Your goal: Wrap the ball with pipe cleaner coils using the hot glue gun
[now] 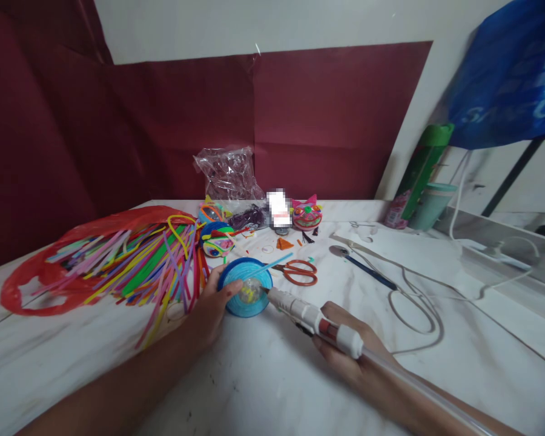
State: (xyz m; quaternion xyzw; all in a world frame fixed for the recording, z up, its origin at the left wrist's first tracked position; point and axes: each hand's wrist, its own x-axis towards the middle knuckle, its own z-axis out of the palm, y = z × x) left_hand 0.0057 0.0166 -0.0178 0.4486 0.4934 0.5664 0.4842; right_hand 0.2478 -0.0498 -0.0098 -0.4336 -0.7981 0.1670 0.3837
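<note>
Pinched in my left hand (pixel 218 303) is a round disc (pixel 263 277) of coiled blue pipe cleaner, dark blue at the rim and light blue inside, with a clear, shiny middle showing some yellow. A light-blue strand (pixel 279 261) sticks out from it to the upper right. My right hand (pixel 340 339) is wrapped around a white hot glue gun (pixel 300 307), its nozzle at the disc's right side near the clear middle. Whether the nozzle touches it, I cannot tell. A clear glue stick (pixel 404 372) runs out of the gun's back end. Orange-handled scissors (pixel 302 272) lie just beyond.
Many coloured pipe cleaners (pixel 149 260) spill from a red plastic bag (pixel 22 290) at left. Decorated round crafts (pixel 215 241) and a pink one (pixel 306 213) stand behind, near clear plastic wrap (pixel 229 175). At right lie a dark-handled tool (pixel 367 269) and a looping cable (pixel 438 321).
</note>
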